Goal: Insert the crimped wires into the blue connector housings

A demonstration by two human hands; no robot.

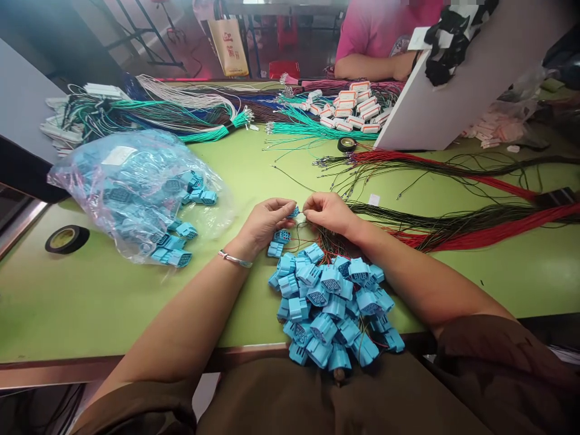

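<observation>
My left hand (265, 222) pinches a small blue plastic connector (293, 212) at its fingertips. My right hand (328, 212) meets it from the right, holding a thin wire (317, 232) at the connector. Below both hands lies a heap of blue connectors (333, 305) with wires attached, reaching the table's front edge. One more blue connector (281, 236) sits under my left hand. Bundles of dark and red wires (475, 232) run off to the right from my right wrist.
A clear bag of blue connectors (136, 193) lies at left, a tape roll (67, 238) beside it. Green and white wire bundles (190, 115), white connectors (351, 109), a second tape roll (347, 144) and a tilted white board (453, 96) stand farther back. A person in pink (385, 36) sits opposite.
</observation>
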